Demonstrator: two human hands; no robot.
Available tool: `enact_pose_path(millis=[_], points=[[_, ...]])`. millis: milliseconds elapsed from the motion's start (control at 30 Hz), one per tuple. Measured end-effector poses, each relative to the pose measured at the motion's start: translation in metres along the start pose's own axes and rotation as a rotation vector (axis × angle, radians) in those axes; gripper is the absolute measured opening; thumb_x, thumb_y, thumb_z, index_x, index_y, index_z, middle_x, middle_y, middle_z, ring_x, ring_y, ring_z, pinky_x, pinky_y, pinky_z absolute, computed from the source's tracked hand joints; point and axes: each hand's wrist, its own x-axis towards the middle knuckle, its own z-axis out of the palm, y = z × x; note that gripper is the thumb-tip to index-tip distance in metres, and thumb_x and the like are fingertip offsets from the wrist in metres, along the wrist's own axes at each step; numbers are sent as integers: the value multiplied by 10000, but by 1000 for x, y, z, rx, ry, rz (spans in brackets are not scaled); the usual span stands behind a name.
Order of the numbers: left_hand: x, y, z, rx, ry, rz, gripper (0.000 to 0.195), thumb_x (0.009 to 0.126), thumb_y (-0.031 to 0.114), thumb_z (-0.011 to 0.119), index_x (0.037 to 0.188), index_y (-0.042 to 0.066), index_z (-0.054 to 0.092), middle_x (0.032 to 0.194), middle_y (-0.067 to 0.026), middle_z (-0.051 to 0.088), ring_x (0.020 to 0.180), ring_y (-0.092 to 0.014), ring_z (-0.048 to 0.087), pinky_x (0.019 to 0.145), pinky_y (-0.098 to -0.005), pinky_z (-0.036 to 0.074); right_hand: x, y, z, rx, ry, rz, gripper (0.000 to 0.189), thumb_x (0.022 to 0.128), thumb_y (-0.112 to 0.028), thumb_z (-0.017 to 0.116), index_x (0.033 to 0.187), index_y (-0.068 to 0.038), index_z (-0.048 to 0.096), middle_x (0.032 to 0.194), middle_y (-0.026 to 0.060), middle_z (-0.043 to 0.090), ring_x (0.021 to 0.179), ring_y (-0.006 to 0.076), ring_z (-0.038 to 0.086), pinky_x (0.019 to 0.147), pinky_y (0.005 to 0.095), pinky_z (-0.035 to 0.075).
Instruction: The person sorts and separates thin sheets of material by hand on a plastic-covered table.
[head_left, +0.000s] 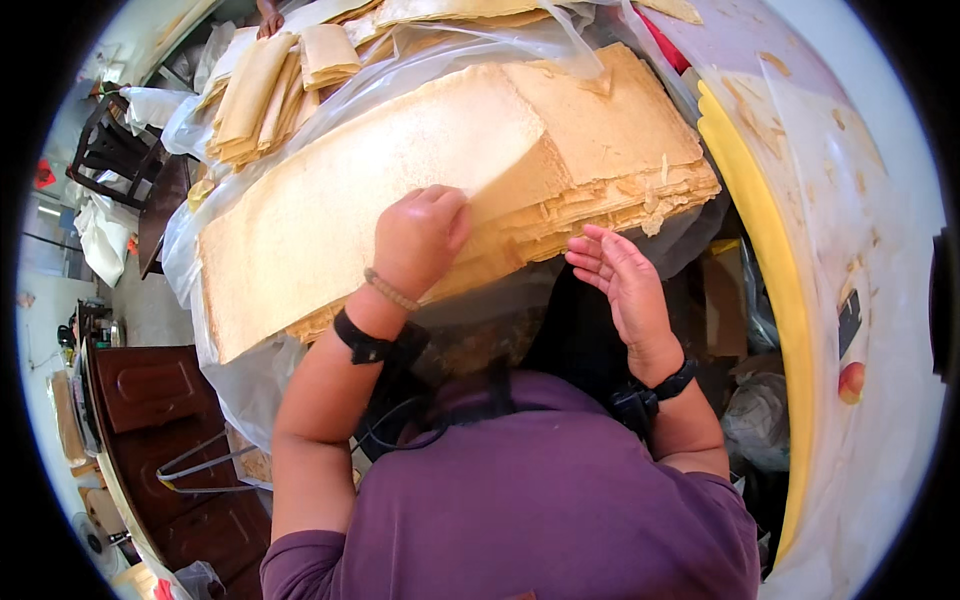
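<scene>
A broad stack of thin yellowish sheets (525, 236), which look like tofu skin, lies before me with uneven, layered near edges. My left hand (424, 240) is closed around the near edge of the large top sheet (360, 165). To the right of that hand, the sheet's near right corner lifts and bends, showing a darker underside. Beneath and beyond it, another sheet (607, 120) covers the right part of the stack. My right hand (619, 281) hovers at the stack's near edge, palm turned inward, fingers slightly curled, holding nothing. Torn flakes (654, 214) hang from the right edge.
Folded sheet bundles (251, 94) lie at the far left, with another person's hand (270, 24) by them. Clear plastic film (420, 45) lies around the stack. A yellow-edged table (757, 225) at right bears a phone (849, 324) and a fruit (852, 382). A dark chair (112, 146) stands left.
</scene>
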Motion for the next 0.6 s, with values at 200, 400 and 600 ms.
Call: enact_pose_path(millis=[200,400,600], points=[[-14,8,6,-168,165,-275,89,923,132,683,988,74,663,708,-164,654,649,-326,684,571,-398,527,9,-22,56,-956,-85,-1073,135,917,-79,668,1024,-36,738,1124,133,720,1072,312,674,954,397,514],[-26,16,18,-293,255,-409,57,958,117,651,985,67,651,696,-95,635,592,-222,616,566,-336,492,32,-17,94,-1186,-155,-985,149,879,-183,683,819,-47,670,924,126,676,899,341,641,768,455,525],[-15,-9,-19,-406,501,-544,116,1021,113,601,962,29,656,717,51,572,642,-21,468,564,-211,407,55,-3,106,-1456,-67,-856,260,860,-187,712,1071,-36,694,1088,134,664,1015,346,633,842,434,537]])
